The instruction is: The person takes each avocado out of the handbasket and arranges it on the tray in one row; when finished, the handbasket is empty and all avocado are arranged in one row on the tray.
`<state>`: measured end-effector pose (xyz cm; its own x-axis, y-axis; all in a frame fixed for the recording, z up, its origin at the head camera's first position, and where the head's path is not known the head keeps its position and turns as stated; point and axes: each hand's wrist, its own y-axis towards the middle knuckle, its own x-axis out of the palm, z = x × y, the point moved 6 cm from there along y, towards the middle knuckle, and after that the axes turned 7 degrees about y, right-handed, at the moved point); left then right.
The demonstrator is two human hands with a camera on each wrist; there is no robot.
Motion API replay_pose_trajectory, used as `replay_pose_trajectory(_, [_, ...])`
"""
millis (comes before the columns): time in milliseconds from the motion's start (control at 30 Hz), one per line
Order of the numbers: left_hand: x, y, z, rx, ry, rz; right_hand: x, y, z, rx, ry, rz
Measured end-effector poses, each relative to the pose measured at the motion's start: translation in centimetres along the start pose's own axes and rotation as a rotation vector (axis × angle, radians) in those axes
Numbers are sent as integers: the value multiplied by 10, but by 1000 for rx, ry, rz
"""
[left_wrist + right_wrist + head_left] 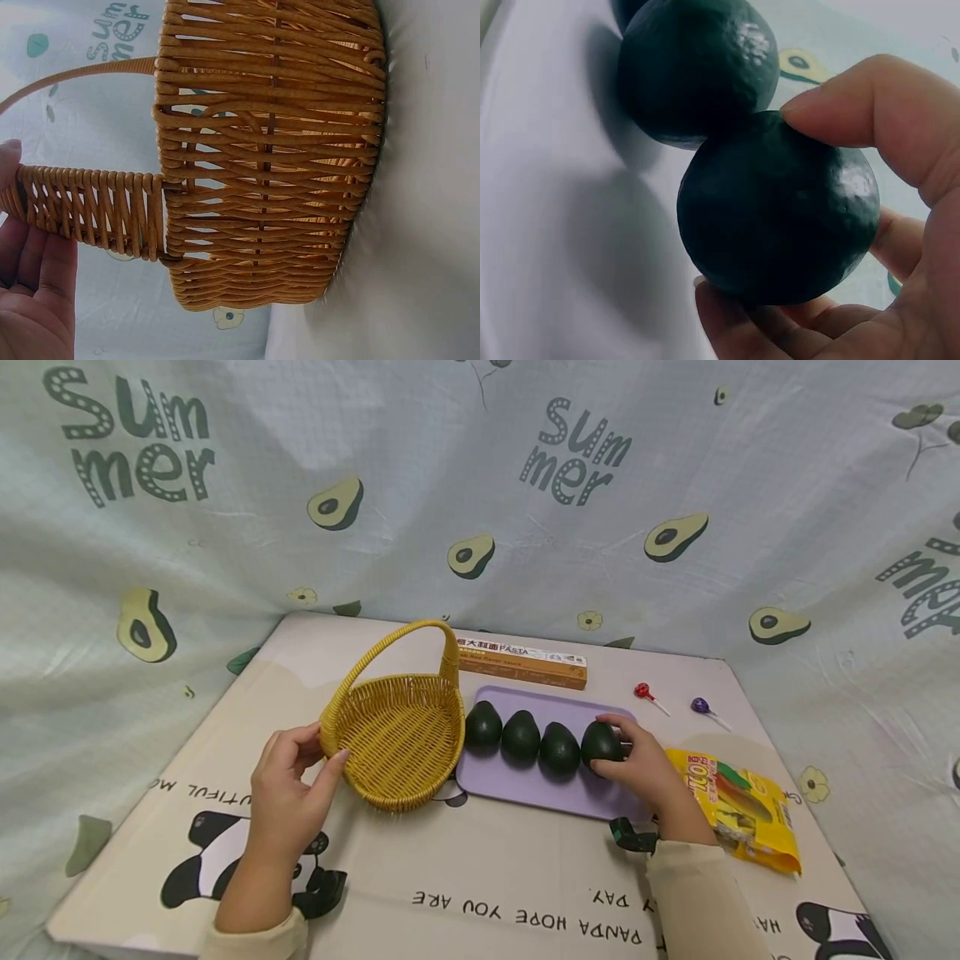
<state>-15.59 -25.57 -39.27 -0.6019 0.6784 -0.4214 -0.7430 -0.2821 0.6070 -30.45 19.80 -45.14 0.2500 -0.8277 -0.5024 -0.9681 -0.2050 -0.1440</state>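
Observation:
A yellow wicker basket [397, 743] with a tall arched handle stands left of the middle of the table, nothing inside it. My left hand [292, 785] grips the base of its handle [90, 210] between thumb and fingers. To the right, a lilac tray [510, 789] bears a row of several dark green avocados [521, 738]. With thumb and fingers my right hand [645, 764] holds the rightmost avocado [780, 210]. In the right wrist view that avocado touches the neighbouring avocado [697, 67].
Behind the tray lies a brown pasta box [525, 664]. A red lollipop [651, 697] and a purple lollipop [708, 712] lie at the back right. A yellow snack bag [750, 810] lies beside my right forearm. A printed curtain [480, 485] hangs behind the table.

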Motion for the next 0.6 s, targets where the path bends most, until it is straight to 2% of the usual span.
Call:
replay_pose_trajectory(233, [1,0,-1,-20,13,-9,0,-1,4,10,-27,9])
replay_pose_trajectory(600, [0,0,0,-5,13,-3,2,0,11,8,-59,20])
